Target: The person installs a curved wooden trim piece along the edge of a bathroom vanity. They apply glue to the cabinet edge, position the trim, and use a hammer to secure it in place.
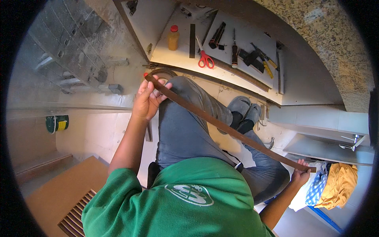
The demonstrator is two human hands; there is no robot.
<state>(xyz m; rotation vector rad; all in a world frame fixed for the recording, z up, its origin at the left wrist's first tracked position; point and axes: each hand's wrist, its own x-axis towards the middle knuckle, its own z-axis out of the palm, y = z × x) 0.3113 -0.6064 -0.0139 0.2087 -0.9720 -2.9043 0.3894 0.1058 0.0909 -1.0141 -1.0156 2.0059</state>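
Note:
A long, thin brown strip (221, 125), which looks like edge banding, stretches slantwise across my lap. Its upper left end is pinched between the thumb and fingers of my left hand (147, 98). Toward the lower right, my right hand (301, 174) grips the strip close to its other end. A small red thing (145, 74) shows at the end by my left fingers; I cannot tell what it is. Just behind that hand, a brown coiled roll (167, 73) lies partly hidden by my knee.
An open cabinet (177, 59) ahead holds a yellow bottle (173, 39), red scissors (205, 60), a screwdriver (234, 56) and yellow-handled pliers (269, 68). A hammer (271, 143) lies beyond my leg. Cloths (335, 185) sit near my right hand; a slatted panel (59, 189) is at left.

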